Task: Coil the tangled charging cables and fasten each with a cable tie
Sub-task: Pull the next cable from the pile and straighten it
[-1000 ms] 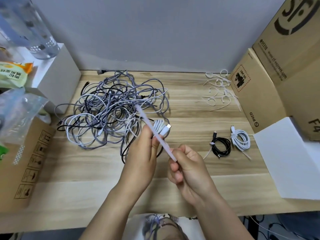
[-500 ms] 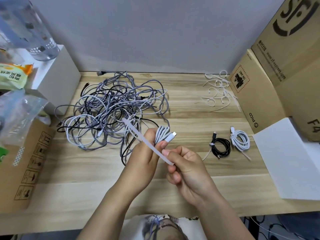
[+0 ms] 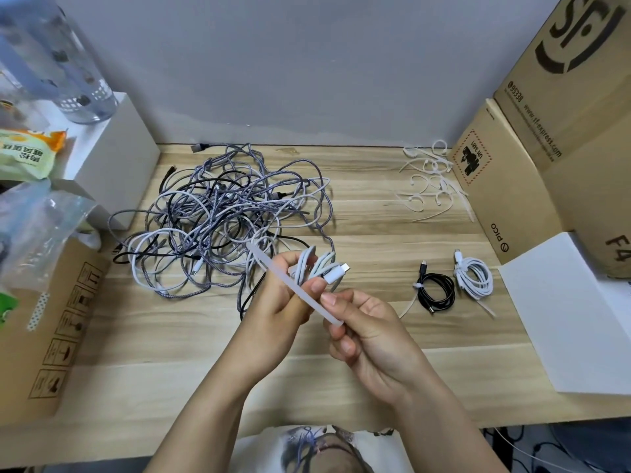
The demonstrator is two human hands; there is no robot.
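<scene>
A: Status on the hands?
B: Both busy, close together above the front middle of the bench (image 3: 341, 377). Left hand (image 3: 278, 302) grips a coiled white charging cable (image 3: 316, 268), fingers curled round the bundle; its USB-C plug (image 3: 336, 272) sticks out to the right.
A: Right one?
B: Right hand (image 3: 363, 324) pinches the near end of a translucent white cable tie (image 3: 293, 283) between thumb and forefinger. Tie runs diagonally up-left, crossing over the left hand's fingers, free end pointing toward the tangle. Can't tell whether it wraps the coil at all.
A: Rest of the cables?
B: Tangled pile of cables (image 3: 225, 220) sits left of centre on the bench, behind the left hand: grey braided, white and black strands mixed. A USB plug pokes out at the back edge near the wall.
A: Finished ones?
B: 2 coils to the right, just beside each other: black coiled cable (image 3: 438, 293) with a white tie on it, white coiled cable (image 3: 476, 276) to its right, also tied. Both lie flat on the bench, well apart from the hands.
A: Spare ties?
B: Loose heap of cable ties (image 3: 432, 180) at back right, against a cardboard box (image 3: 491, 186).
A: Anything else?
B: White sheet (image 3: 566, 319) at right edge, another cardboard box (image 3: 51, 322) at left edge, clear bottle (image 3: 58, 59) on a white box (image 3: 116, 158) back left.
</scene>
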